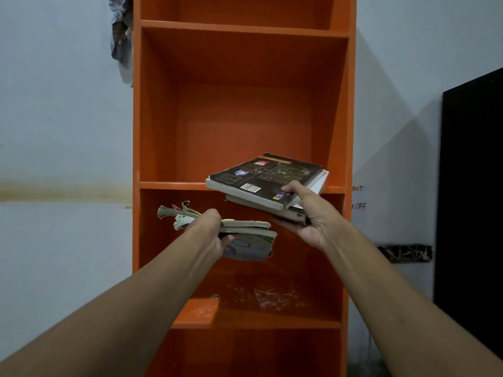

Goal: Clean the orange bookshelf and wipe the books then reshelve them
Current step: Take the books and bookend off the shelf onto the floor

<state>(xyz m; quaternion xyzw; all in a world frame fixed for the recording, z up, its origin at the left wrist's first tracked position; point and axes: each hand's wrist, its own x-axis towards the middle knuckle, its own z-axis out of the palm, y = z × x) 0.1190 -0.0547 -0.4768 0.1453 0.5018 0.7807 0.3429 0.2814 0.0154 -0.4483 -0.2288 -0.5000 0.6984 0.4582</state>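
The orange bookshelf (242,110) stands straight ahead with bare compartments. My right hand (313,213) grips a small stack of books (266,180), a dark-covered one on top, held level at the front edge of the middle shelf board. My left hand (209,232) grips a few worn, curled paperbacks (245,238) in front of the compartment below. The lower shelf board (245,303) shows pale dusty or scuffed marks.
A crumpled grey cloth (121,36) hangs at the shelf's upper left side. A pale wall lies on both sides. A black panel (471,200) stands at the right, with a paper note (358,198) and a rough wall opening (405,253) beside the shelf.
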